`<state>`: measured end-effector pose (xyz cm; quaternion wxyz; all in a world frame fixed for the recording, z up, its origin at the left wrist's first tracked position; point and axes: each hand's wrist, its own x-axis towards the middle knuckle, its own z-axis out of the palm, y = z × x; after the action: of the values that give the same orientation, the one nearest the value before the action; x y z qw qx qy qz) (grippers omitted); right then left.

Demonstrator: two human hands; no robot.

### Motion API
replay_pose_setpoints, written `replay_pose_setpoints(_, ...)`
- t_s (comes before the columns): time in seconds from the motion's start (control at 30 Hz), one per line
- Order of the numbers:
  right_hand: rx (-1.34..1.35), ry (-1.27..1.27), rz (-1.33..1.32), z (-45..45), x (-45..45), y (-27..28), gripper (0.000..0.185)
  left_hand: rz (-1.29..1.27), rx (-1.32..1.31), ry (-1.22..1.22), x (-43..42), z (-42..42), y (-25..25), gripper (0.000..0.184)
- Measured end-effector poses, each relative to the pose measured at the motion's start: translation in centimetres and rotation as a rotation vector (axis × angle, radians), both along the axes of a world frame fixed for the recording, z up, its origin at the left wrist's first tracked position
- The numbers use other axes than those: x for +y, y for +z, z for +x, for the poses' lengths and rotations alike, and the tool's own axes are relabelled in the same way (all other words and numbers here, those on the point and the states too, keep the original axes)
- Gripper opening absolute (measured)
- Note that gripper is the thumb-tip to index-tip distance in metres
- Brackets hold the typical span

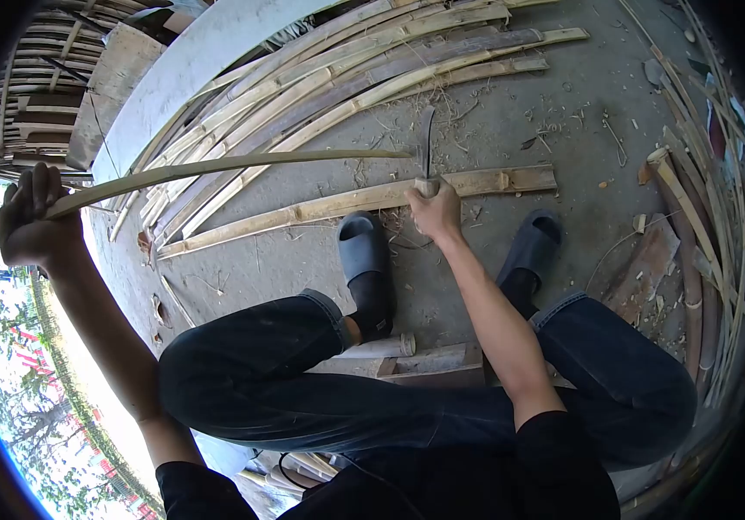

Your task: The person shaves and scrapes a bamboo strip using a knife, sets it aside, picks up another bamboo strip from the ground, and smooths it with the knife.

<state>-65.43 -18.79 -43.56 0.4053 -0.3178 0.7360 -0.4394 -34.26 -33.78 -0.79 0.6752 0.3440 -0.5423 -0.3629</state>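
Observation:
My left hand (36, 218), at the far left, is wrapped round a long bamboo strip (217, 163). The strip bows gently and runs to the right across the view. Its far end lies close to the blade of a knife (428, 143); whether they touch I cannot tell. The knife's handle is in my closed right hand (436, 211), with the narrow dark blade pointing away from me. Below the strip, a wider split bamboo piece (320, 208) lies on the floor, passing behind my right hand.
Several split bamboo lengths (338, 91) are piled on the floor (511, 113) ahead. Thin strips and poles (702, 251) stand along the right side. My feet in grey slides (364, 247) rest near the wide piece. Shavings litter the concrete. A wooden block (433, 368) sits between my legs.

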Motion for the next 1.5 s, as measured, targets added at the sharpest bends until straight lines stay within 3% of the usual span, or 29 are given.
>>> replay_pose_setpoints(0.03, -0.006, -0.002, 0.009, 0.8, 0.6, 0.9, 0.028, 0.009, -0.003, -0.019, -0.1, -0.1, 0.0, 0.023)
replay_pose_setpoints(0.1, 0.052, -0.099, -0.329, 1.4, 0.1, 3.5, 0.029, -0.013, 0.012, 0.022, -0.3, -0.1, -0.2, 0.023)
replay_pose_setpoints(0.13, 0.244, 0.106, -0.171, 1.7, -0.2, 0.6, 0.029, -0.007, 0.023, 0.000, -0.1, -0.4, -0.2, 0.024)
replay_pose_setpoints(0.17, 0.258, 0.094, -0.191, 0.9, -0.4, -0.6, 0.029, -0.006, 0.034, -0.025, 0.0, -0.8, -0.2, 0.024)
replay_pose_setpoints(0.23, 0.032, 0.253, 0.421, -0.8, -1.3, -1.7, 0.030, -0.026, 0.065, -0.019, 0.0, -0.7, -0.3, 0.023)
replay_pose_setpoints(0.3, -0.027, 0.192, 0.366, -1.3, -2.3, 2.3, 0.030, -0.045, 0.044, -0.070, 0.3, -0.6, -0.3, 0.022)
replay_pose_setpoints(0.37, 0.172, -0.018, -0.179, -0.3, -1.5, 3.1, 0.031, -0.023, 0.036, 0.004, 0.4, -1.6, -0.3, 0.021)
replay_pose_setpoints(0.4, 0.049, -0.083, -0.324, 0.5, -1.0, 5.0, 0.031, -0.012, 0.047, 0.001, 0.2, -1.3, -0.3, 0.022)
replay_pose_setpoints(0.43, 0.090, -0.050, -0.402, 1.5, -0.5, 3.8, 0.030, -0.024, 0.055, -0.007, 0.0, -1.4, -0.3, 0.022)
replay_pose_setpoints(0.5, 0.184, 0.234, 0.010, 3.3, 0.4, -4.0, 0.023, -0.044, 0.041, -0.023, 0.3, -1.7, -0.3, 0.023)
replay_pose_setpoints(0.53, 0.198, 0.227, -0.008, 2.6, 0.3, -3.5, 0.023, -0.029, 0.070, 0.014, 0.2, -1.8, -0.3, 0.024)
replay_pose_setpoints(0.6, 0.114, 0.285, 0.205, 1.7, -0.5, -1.4, 0.025, -0.067, 0.085, -0.022, -0.1, -2.1, -0.4, 0.025)
replay_pose_setpoints(0.63, 0.122, 0.314, 0.204, 1.4, -0.4, -0.2, 0.025, -0.072, 0.088, -0.035, 0.4, -2.0, -0.6, 0.026)
replay_pose_setpoints(0.7, -0.251, 0.240, 0.238, 1.3, 0.5, 3.7, 0.033, -0.057, 0.129, 0.036, 0.7, -2.6, -0.6, 0.029)
replay_pose_setpoints(0.73, -0.245, 0.255, 0.222, 1.6, 0.1, 4.3, 0.033, -0.063, 0.135, 0.025, 0.5, -2.3, -0.7, 0.029)
replay_pose_setpoints(0.87, 0.102, 0.041, -0.252, 3.7, 0.2, 6.7, 0.029, -0.070, 0.132, 0.026, 1.2, -2.5, -1.0, 0.024)
replay_pose_setpoints(0.97, 0.144, -0.014, -0.296, 5.0, -0.5, 6.4, 0.028, -0.050, 0.117, 0.055, 1.6, -2.5, -0.9, 0.025)
replay_pose_setpoints(1.0, 0.262, 0.089, -0.127, 5.3, -0.9, 2.6, 0.034, -0.054, 0.145, 0.017, 1.8, -2.5, -0.7, 0.025)
replay_pose_setpoints(1.03, 0.012, 0.204, 0.401, 4.4, -1.1, -1.0, 0.039, -0.053, 0.177, -0.037, 1.8, -2.6, -0.6, 0.025)
replay_pose_setpoints(1.07, 0.022, 0.201, 0.408, 2.8, -0.8, -5.9, 0.043, -0.062, 0.184, -0.050, 1.8, -2.5, -0.7, 0.025)
replay_pose_setpoints(1.17, 0.024, 0.194, 0.301, 0.5, -0.4, -1.9, 0.041, -0.074, 0.189, -0.112, 1.4, -2.0, -1.4, 0.023)
replay_pose_setpoints(1.2, -0.029, 0.162, 0.347, 0.4, -0.2, 4.4, 0.036, -0.079, 0.175, -0.116, 1.5, -2.0, -1.4, 0.023)
replay_pose_setpoints(1.23, -0.019, 0.166, 0.381, 0.7, -0.2, 3.5, 0.036, -0.076, 0.158, -0.121, 1.5, -2.0, -1.3, 0.023)
replay_pose_setpoints(1.3, -0.121, 0.028, -0.098, 1.0, -0.5, 1.8, 0.029, -0.049, 0.171, -0.123, 1.5, -1.8, -1.3, 0.022)
replay_pose_setpoints(1.33, -0.111, 0.036, -0.094, 1.1, -0.4, 1.8, 0.029, -0.055, 0.180, -0.143, 1.1, -1.0, -1.7, 0.024)
replay_pose_setpoints(1.4, -0.347, -0.034, -0.173, 1.8, -0.2, 4.1, 0.021, -0.064, 0.190, -0.153, 0.5, -0.4, -1.8, 0.027)
replay_pose_setpoints(1.5, -0.532, -0.088, -0.087, 2.1, 0.3, 4.9, 0.014, -0.146, 0.138, 0.218, 0.8, -1.0, -1.5, 0.028)
